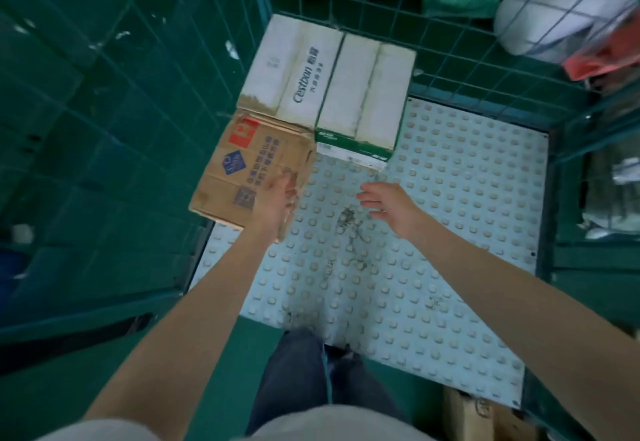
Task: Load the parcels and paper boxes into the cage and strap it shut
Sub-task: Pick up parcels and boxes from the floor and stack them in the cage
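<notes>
I see the brown cardboard box left of centre in the frame, lying on the studded floor plate against the left mesh wall of the green cage. My view has the left hand gripping the box's right edge, fingers on top and thumb curled down the side. The right hand hovers right of it over the plate, fingers spread and holding nothing. Just above the brown box, touching it, sit white Cestbon cartons in the cage's upper-left corner. A white sack lies beyond the mesh, upper right.
</notes>
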